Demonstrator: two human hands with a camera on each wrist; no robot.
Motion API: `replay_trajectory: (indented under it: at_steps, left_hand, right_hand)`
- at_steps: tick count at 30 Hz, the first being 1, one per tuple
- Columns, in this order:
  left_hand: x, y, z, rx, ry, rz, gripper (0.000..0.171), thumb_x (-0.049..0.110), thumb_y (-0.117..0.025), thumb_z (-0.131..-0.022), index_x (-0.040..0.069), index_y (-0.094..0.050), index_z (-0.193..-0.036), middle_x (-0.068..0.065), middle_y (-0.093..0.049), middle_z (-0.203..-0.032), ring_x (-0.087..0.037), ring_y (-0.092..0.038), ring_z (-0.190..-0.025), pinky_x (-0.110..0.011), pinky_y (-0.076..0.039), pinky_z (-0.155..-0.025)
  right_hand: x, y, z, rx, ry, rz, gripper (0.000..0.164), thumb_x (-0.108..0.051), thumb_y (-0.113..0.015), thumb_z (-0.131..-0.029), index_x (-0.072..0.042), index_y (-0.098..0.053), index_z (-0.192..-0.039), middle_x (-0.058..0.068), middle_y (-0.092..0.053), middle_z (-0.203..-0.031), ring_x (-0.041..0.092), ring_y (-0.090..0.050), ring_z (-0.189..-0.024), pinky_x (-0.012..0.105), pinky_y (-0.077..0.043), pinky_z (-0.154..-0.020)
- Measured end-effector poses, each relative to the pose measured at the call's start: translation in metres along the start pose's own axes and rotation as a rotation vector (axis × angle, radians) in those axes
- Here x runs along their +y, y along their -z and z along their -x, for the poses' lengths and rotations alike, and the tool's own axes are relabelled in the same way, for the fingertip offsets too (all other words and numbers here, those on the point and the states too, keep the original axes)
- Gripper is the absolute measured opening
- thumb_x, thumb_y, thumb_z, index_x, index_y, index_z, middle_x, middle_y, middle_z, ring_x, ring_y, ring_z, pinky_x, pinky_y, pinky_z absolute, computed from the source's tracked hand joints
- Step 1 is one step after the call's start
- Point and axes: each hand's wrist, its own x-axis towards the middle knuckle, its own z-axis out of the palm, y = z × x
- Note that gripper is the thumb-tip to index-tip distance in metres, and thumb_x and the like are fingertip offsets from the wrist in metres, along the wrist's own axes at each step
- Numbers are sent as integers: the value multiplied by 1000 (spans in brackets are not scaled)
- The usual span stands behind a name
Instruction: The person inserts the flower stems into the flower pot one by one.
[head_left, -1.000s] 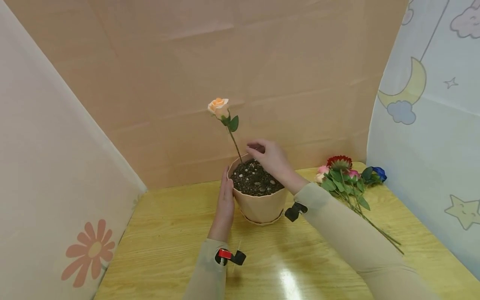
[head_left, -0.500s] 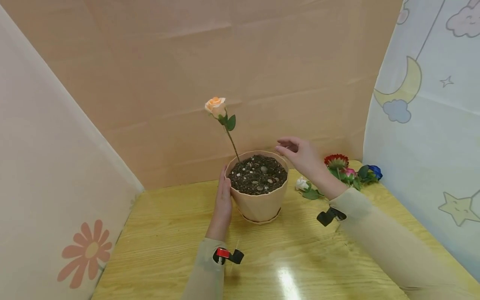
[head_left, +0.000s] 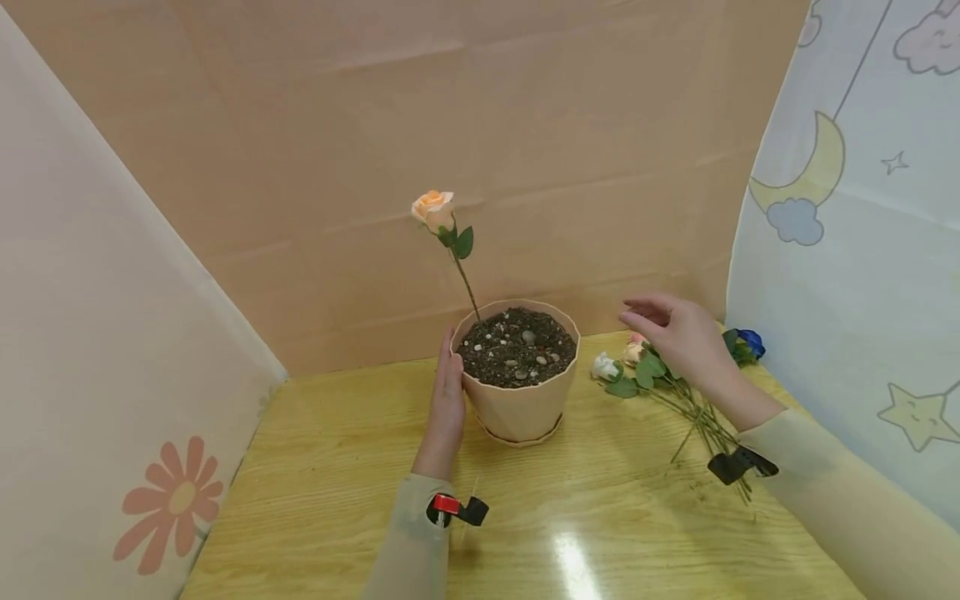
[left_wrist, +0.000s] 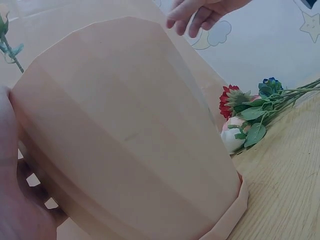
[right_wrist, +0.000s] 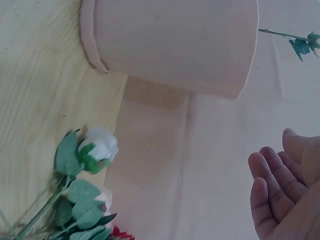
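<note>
A peach rose [head_left: 434, 211] stands in the dark soil [head_left: 510, 346] of a beige flowerpot [head_left: 517, 408], its stem leaning left near the back rim. My left hand [head_left: 447, 404] rests along the pot's left side with straight fingers; the left wrist view shows the palm [left_wrist: 15, 200] against the pot wall. Nothing is in my right hand [head_left: 686, 342], whose fingers are loosely bent in the air over a bunch of flowers at the right. Among these lie a white rose [head_left: 604, 367], a blue rose [head_left: 750, 343] and a red flower [left_wrist: 230, 105], which my hand hides in the head view.
The pot stands in a matching saucer [head_left: 525, 439] on a wooden table [head_left: 337, 467]. Several flower stems [head_left: 701, 425] point toward the front right. A beige cloth [head_left: 337, 167] hangs behind, with printed cloths at left and right.
My right hand has moved from above the pot to the right, over the flowers, still holding nothing. The left hand stays at the pot, and the peach rose remains standing.
</note>
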Motion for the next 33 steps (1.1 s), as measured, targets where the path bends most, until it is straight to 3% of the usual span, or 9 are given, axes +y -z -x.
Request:
replay_trajectory:
  at_steps: [10, 16, 22, 27, 33]
  left_hand:
    - [1, 1, 1, 1, -5, 9, 57, 44, -33, -122, 41, -19, -177, 6, -13, -183, -27, -8, -169, -64, -9, -132]
    - [3, 0, 2, -4, -3, 4, 58, 46, -32, -122, 39, -19, -178, 4, -12, -184, -30, -8, -169, -65, -10, -132]
    - [2, -1, 2, -2, 4, -5, 58, 48, -34, -121, 42, -19, -177, 6, -12, -183, -29, -9, -169, -63, -10, -133]
    - [1, -1, 2, 3, 3, -6, 58, 47, -33, -122, 40, -19, -177, 4, -12, -184, -30, -9, -169, -64, -10, -132]
    - [1, 0, 2, 7, -5, -5, 58, 47, -32, -122, 38, -19, -178, 1, -12, -184, -30, -8, -169, -64, -10, -132]
  right_hand:
    - [27, 16, 23, 31, -10, 108, 42, -41, -71, -110, -9, -77, -136, 17, -79, -124, 38, -75, -107, 48, -57, -82]
    - [47, 24, 33, 35, -31, 164, 41, -40, -72, -110, -8, -78, -135, 20, -80, -119, 40, -76, -101, 44, -55, -76]
    - [72, 30, 46, 24, -62, 198, 43, -42, -70, -111, -7, -77, -134, 22, -79, -118, 44, -75, -102, 57, -56, -78]
    - [90, 30, 56, 4, -94, 216, 45, -40, -69, -111, -4, -75, -137, 24, -78, -117, 44, -74, -99, 53, -56, -72]
    - [108, 29, 64, -27, -144, 219, 49, -40, -67, -112, 2, -72, -139, 28, -76, -118, 47, -73, -99, 58, -56, -74]
